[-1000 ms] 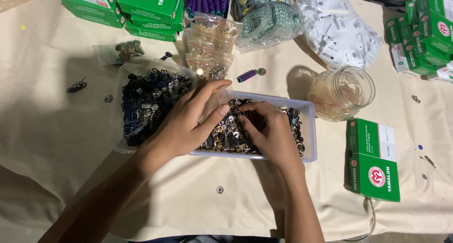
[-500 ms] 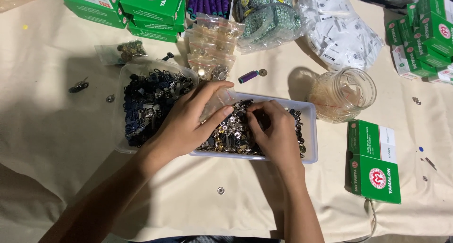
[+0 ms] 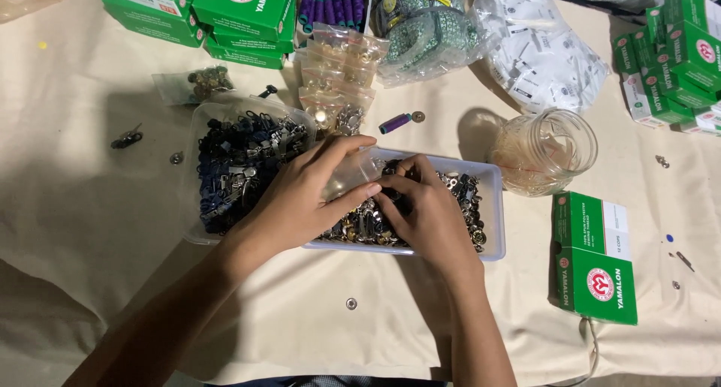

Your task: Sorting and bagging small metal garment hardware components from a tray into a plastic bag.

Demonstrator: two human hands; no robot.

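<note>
Both hands are over a white rectangular tray (image 3: 493,210) heaped with small silver and dark metal fittings (image 3: 462,195). My left hand (image 3: 300,199) reaches in from the left and pinches a small clear plastic bag (image 3: 351,173) between thumb and fingers, above the tray's left end. My right hand (image 3: 428,218) has its fingertips bunched at the bag's right edge. They seem closed on small metal fittings, which the fingers mostly hide.
A clear bag of dark zipper sliders (image 3: 233,169) lies left of the tray, with a glass jar (image 3: 544,150) to its right. Green boxes (image 3: 593,259) sit right and along the far edge. Small packets (image 3: 342,64), a purple tube (image 3: 394,122) and loose snaps (image 3: 351,304) lie on the cloth.
My right hand has moved up and to the left inside the tray, bringing its fingertips to the bag in my left hand. My left hand has barely moved.
</note>
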